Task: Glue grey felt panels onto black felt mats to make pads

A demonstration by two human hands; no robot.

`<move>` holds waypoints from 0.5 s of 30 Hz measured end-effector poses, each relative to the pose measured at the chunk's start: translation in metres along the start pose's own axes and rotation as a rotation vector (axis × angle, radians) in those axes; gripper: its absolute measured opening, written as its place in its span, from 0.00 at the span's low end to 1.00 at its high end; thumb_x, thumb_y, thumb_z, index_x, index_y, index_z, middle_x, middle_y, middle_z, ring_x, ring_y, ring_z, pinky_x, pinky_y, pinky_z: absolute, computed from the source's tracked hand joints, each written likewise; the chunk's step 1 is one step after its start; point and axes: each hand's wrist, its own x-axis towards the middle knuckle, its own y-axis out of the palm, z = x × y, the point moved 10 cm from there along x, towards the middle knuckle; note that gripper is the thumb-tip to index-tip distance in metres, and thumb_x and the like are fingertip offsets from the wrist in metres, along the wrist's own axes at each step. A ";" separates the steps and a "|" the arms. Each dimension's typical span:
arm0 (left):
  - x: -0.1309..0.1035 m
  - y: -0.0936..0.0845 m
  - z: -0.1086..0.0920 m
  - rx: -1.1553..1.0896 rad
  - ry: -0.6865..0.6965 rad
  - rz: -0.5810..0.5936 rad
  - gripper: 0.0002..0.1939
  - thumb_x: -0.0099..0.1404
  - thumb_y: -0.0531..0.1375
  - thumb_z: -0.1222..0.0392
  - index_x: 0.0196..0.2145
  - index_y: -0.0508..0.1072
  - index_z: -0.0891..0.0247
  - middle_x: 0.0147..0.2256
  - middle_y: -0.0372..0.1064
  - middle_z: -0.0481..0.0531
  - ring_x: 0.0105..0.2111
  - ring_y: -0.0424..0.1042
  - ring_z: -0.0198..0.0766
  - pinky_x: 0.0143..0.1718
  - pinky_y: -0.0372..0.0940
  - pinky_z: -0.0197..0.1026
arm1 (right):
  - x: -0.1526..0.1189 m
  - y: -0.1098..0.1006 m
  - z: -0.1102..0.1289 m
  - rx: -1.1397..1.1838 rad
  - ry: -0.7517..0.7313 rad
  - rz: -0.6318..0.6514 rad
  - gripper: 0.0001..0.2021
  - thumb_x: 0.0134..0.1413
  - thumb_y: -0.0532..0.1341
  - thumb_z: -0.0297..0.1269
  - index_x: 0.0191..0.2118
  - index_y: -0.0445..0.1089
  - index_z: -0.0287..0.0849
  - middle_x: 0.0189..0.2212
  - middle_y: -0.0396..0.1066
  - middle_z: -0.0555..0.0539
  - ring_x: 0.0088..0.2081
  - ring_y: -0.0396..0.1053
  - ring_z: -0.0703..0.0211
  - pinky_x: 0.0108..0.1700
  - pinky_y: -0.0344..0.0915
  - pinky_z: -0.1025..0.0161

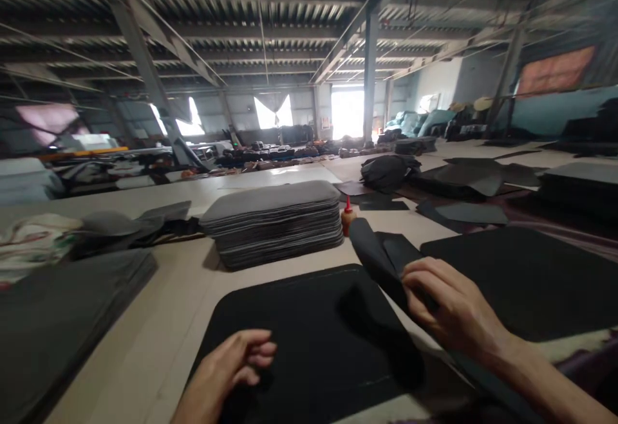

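Observation:
My right hand [447, 298] is closed on a dark fabric piece [371, 253], lifted and curled above the table. Its shadow falls on a black rounded panel [290, 321] lying flat in front of me. Over the panel's left part hovers my left hand [236, 369], fingers loosely curled and apart from the thumb, with nothing in it. Behind the panel stands a tall stack of grey rounded pieces [280, 228]. A small bottle with a red nozzle [348, 218] is beside that stack, partly hidden by the raised fabric.
Another dark rounded panel [526, 279] lies at the right. A thick dark pile [72, 321] sits at the left, with crumpled patterned cloth [36, 237] behind it. Dark scraps [463, 176] and a bundled dark cloth [389, 172] lie farther back on the pale table [159, 308].

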 end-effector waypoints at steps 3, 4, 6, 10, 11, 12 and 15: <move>-0.001 0.079 -0.031 -0.231 0.006 0.243 0.41 0.58 0.57 0.25 0.53 0.74 0.61 0.52 0.74 0.63 0.52 0.72 0.54 0.49 0.69 0.51 | -0.003 0.011 0.057 0.061 -0.156 0.058 0.08 0.61 0.55 0.21 0.37 0.66 0.40 0.34 0.69 0.47 0.35 0.64 0.59 0.42 0.60 0.60; 0.000 0.095 -0.039 -0.285 0.005 0.291 0.40 0.58 0.58 0.25 0.53 0.74 0.61 0.52 0.74 0.63 0.51 0.73 0.54 0.48 0.69 0.51 | -0.006 0.016 0.070 0.085 -0.183 0.089 0.08 0.61 0.54 0.21 0.36 0.66 0.41 0.33 0.69 0.48 0.34 0.63 0.59 0.42 0.59 0.58; 0.003 0.112 -0.049 -0.336 -0.011 0.315 0.35 0.59 0.62 0.30 0.51 0.75 0.62 0.48 0.76 0.61 0.47 0.75 0.51 0.44 0.70 0.48 | -0.014 0.026 0.089 0.136 -0.216 0.148 0.09 0.61 0.53 0.22 0.34 0.66 0.41 0.30 0.68 0.48 0.33 0.62 0.58 0.43 0.60 0.56; 0.005 0.119 -0.055 -0.298 -0.033 0.277 0.24 0.57 0.70 0.42 0.41 0.78 0.65 0.35 0.78 0.55 0.33 0.76 0.43 0.35 0.69 0.40 | -0.025 0.024 0.098 0.281 -0.154 0.242 0.09 0.60 0.53 0.24 0.33 0.66 0.42 0.31 0.69 0.48 0.33 0.66 0.58 0.45 0.65 0.57; 0.002 0.120 -0.057 -0.303 -0.025 0.286 0.23 0.57 0.70 0.44 0.42 0.78 0.64 0.35 0.78 0.55 0.33 0.76 0.42 0.34 0.69 0.40 | -0.026 0.021 0.092 0.324 -0.086 0.268 0.07 0.60 0.55 0.25 0.36 0.68 0.42 0.35 0.71 0.47 0.37 0.69 0.57 0.47 0.66 0.58; -0.001 0.122 -0.058 -0.319 -0.018 0.294 0.23 0.58 0.69 0.45 0.45 0.77 0.63 0.37 0.78 0.55 0.34 0.77 0.43 0.36 0.69 0.40 | -0.027 0.020 0.084 0.368 0.000 0.302 0.07 0.59 0.58 0.28 0.42 0.69 0.43 0.43 0.72 0.44 0.44 0.71 0.55 0.50 0.68 0.58; -0.016 0.125 -0.065 -0.409 0.013 0.310 0.28 0.58 0.71 0.50 0.54 0.73 0.58 0.49 0.77 0.55 0.47 0.76 0.48 0.46 0.70 0.44 | -0.040 0.032 0.055 0.529 0.297 0.486 0.39 0.48 0.72 0.41 0.65 0.59 0.45 0.64 0.59 0.38 0.62 0.62 0.44 0.60 0.65 0.55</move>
